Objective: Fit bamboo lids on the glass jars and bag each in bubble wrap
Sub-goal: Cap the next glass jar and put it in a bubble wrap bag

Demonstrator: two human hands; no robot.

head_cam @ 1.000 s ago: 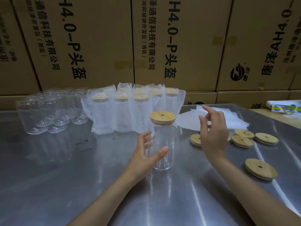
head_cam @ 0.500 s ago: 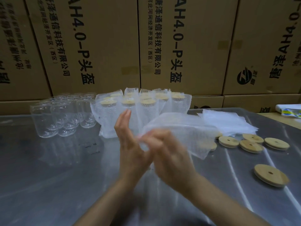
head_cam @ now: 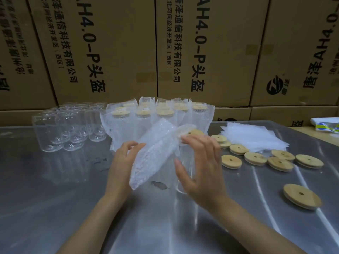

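Head: L hand (head_cam: 122, 162) & R hand (head_cam: 200, 162) grip bag (head_cam: 156, 153).

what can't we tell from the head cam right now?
- Jar body, head view: mostly hidden by the right hand and the bubble bag; only its lid edge and base show.
- Bag mouth: whether it is over the lid yet is unclear, blurred.
- Bare jars: back rows overlap, count unclear.
- Pack at the right edge: cut off, label unreadable.
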